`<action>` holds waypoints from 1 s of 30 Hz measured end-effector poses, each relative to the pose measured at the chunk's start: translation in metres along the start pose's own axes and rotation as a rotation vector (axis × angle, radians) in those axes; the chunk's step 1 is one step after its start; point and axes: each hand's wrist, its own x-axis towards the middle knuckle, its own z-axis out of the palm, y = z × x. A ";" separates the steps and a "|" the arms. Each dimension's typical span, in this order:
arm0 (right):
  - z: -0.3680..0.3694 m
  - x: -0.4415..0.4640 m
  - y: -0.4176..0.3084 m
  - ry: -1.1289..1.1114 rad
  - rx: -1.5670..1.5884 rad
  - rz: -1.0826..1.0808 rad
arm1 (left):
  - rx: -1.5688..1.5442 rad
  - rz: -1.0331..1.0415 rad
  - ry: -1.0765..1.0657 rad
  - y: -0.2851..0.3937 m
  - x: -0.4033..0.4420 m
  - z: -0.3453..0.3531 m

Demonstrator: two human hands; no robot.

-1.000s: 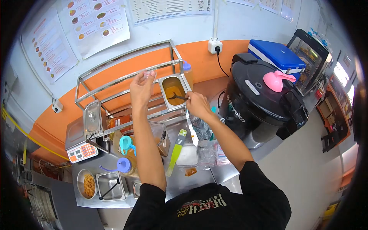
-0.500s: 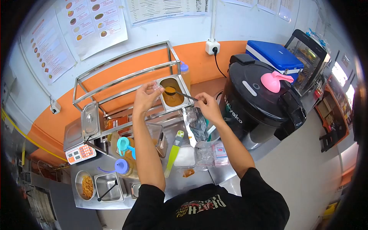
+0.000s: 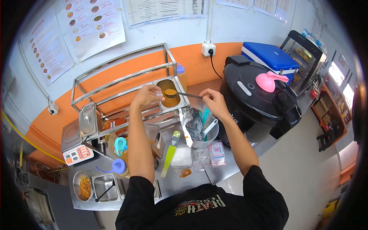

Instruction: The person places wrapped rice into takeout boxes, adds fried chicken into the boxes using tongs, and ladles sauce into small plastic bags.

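Note:
My right hand (image 3: 214,102) pinches the handle end of a black ladle (image 3: 188,95). Orange-brown sauce (image 3: 170,92) fills its bowl, which is above the steel food pan (image 3: 184,100) with more of the same sauce inside. Close to the ladle's bowl, on its left, my left hand (image 3: 147,96) is closed with fingertips together on what looks like a small clear plastic bag (image 3: 159,93); its outline is hard to make out. The pan sits in a steel rack (image 3: 115,89).
Right of the pan stands a big black cooker (image 3: 253,99) with a pink scoop (image 3: 270,81) on its lid. Below are a tub of utensils (image 3: 209,134), a green-handled brush (image 3: 170,155), a small packet of sauce (image 3: 186,173) and a purple-capped bottle (image 3: 119,166).
The ladle's filled bowl has come up and now sits next to my left fingers. My right hand has shifted slightly right, and the whole view has moved a little.

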 end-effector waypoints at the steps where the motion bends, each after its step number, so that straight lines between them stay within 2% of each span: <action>1: -0.001 0.001 -0.001 -0.006 -0.001 -0.010 | 0.007 0.000 -0.008 0.001 0.000 -0.001; 11: -0.008 0.032 -0.023 -0.126 -0.134 -0.035 | 0.045 0.053 -0.084 -0.007 0.014 0.000; 13: -0.012 0.048 -0.030 -0.155 -0.156 -0.095 | 0.009 0.030 -0.077 -0.002 0.011 0.002; 19: -0.019 0.094 -0.081 -0.276 -0.390 -0.209 | -0.163 0.097 0.050 -0.004 0.009 0.012; 22: -0.018 0.104 -0.113 -0.295 -0.489 -0.349 | -0.228 0.048 0.082 -0.001 0.010 0.014; 28: -0.008 0.114 -0.155 -0.382 -0.679 -0.454 | -0.553 0.154 0.132 -0.013 0.018 0.021; 30: -0.005 0.113 -0.164 -0.387 -0.738 -0.501 | -0.575 0.185 0.213 -0.016 0.022 0.026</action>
